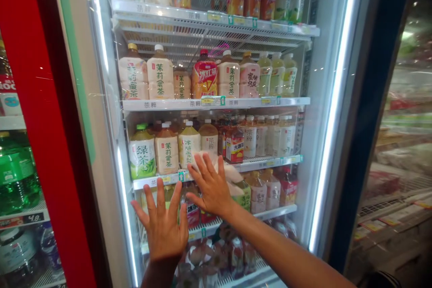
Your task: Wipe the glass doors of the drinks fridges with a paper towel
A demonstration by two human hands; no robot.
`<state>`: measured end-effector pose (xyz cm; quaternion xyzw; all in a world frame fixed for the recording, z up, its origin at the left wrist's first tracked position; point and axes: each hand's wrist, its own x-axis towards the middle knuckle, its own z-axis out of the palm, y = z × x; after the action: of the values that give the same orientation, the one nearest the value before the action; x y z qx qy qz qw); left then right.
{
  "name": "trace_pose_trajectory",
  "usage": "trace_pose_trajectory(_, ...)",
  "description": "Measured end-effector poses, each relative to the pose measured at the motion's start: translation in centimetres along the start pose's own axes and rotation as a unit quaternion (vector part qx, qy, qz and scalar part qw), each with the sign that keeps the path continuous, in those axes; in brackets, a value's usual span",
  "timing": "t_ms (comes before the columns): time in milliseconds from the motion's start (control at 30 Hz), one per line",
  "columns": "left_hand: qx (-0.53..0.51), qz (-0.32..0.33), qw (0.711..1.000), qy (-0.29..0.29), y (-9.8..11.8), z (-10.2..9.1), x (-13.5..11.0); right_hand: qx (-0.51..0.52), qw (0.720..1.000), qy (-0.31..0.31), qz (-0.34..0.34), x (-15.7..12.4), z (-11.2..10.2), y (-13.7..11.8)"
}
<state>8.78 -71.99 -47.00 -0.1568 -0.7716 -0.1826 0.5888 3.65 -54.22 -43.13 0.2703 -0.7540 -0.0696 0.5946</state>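
Fingers spread, my left hand is raised, palm forward, at the lower left of the glass-fronted drinks cooler. My right hand is raised beside it, a little higher, with its fingers apart too. A pale shape beside the right hand looks like its reflection in the glass. Whether either palm touches the glass, I cannot tell. Behind the fingers, on the shelf, stand a green tea bottle, a jasmine tea bottle and a pale yellow bottle with a white cap. My hands hide part of the lower shelf.
Several bottles line the other shelves, among them a red-labelled bottle. Bright light strips run down both sides of the cooler. A red panel and green bottles are on the left. Blurred shelves stand at the right.
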Motion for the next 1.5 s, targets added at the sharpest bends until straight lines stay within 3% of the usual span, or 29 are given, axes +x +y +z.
trace_pose_trajectory(67,0.001,0.007,1.000,0.000,0.3,0.1,0.2,0.006,0.997,-0.020,-0.071,-2.5,0.2,-0.3)
trace_pose_trajectory(133,0.002,0.015,1.000,0.001,0.5,0.2,0.4,0.004,0.993,-0.033,-0.114,-3.3,0.0,0.9)
trace_pose_trajectory(200,0.003,0.025,1.000,0.002,0.8,0.4,0.7,-0.010,0.997,-0.020,-0.076,-1.5,-0.6,3.5)
trace_pose_trajectory(300,0.000,0.034,0.999,0.002,1.6,1.1,1.1,-0.032,0.998,0.020,0.048,2.4,-1.8,7.3)
trace_pose_trajectory(367,-0.009,0.032,0.999,0.007,2.3,1.7,1.2,-0.030,0.996,0.026,0.082,2.4,-2.0,7.9)
trace_pose_trajectory(433,-0.020,0.029,0.999,0.010,3.1,2.2,1.2,-0.015,0.999,0.014,0.042,-0.3,-1.8,7.3)
trace_pose_trajectory(500,-0.027,0.038,0.999,0.002,3.8,2.7,1.3,0.003,0.998,-0.016,-0.064,-3.9,-1.5,6.9)
trace_pose_trajectory(567,-0.027,0.049,0.998,-0.009,4.4,3.2,1.7,0.012,0.986,-0.048,-0.158,-6.0,-1.7,8.2)
trace_pose_trajectory(600,-0.027,0.055,0.998,-0.011,4.8,3.4,1.9,0.012,0.983,-0.054,-0.172,-6.1,-2.1,9.6)
trace_pose_trajectory(667,-0.027,0.067,0.997,-0.005,5.6,4.1,2.6,0.003,0.993,-0.042,-0.114,-4.6,-3.0,13.1)
trace_pose_trajectory(733,-0.031,0.082,0.996,0.007,6.8,4.8,3.4,-0.005,1.000,-0.002,0.007,-2.7,-3.8,16.0)
trace_pose_trajectory(800,-0.039,0.093,0.995,0.013,8.1,5.5,4.0,-0.006,0.995,0.030,0.097,-2.5,-4.0,17.1)
trace_pose_trajectory(833,-0.043,0.098,0.994,0.014,8.7,5.8,4.3,-0.003,0.993,0.033,0.110,-3.3,-3.8,16.9)
trace_pose_trajectory(867,-0.046,0.101,0.994,0.014,9.3,6.0,4.4,0.001,0.995,0.027,0.095,-4.6,-3.5,16.4)
trace_pose_trajectory(933,-0.050,0.107,0.993,0.011,10.3,6.3,4.5,0.011,1.000,-0.005,-0.003,-7.8,-2.9,15.6)
trace_pose_trajectory(1033,-0.045,0.118,0.992,0.004,11.1,6.6,4.6,0.017,0.988,-0.045,-0.146,-9.8,-3.1,16.8)
trace_pose_trajectory(1100,-0.038,0.128,0.991,0.002,11.4,6.9,4.8,0.008,0.995,-0.025,-0.094,-8.1,-3.8,19.1)
trace_pose_trajectory(1167,-0.030,0.134,0.990,0.003,11.6,7.2,5.0,-0.004,0.999,0.027,0.045,-5.6,-4.5,20.8)
trace_pose_trajectory(1233,-0.024,0.132,0.991,0.004,11.8,7.5,5.3,-0.007,0.989,0.060,0.138,-4.4,-4.6,20.9)
trace_pose_trajectory(1267,-0.022,0.131,0.991,0.004,11.8,7.5,5.4,-0.003,0.989,0.057,0.139,-4.6,-4.5,20.4)
trace_pose_trajectory(1400,-0.010,0.137,0.991,0.000,11.6,7.3,5.9,0.015,0.999,-0.020,-0.048,-8.1,-3.9,17.6)
trace_pose_trajectory(1500,0.000,0.150,0.989,-0.002,11.2,7.2,6.5,0.026,0.988,-0.059,-0.141,-6.8,-4.5,18.7)
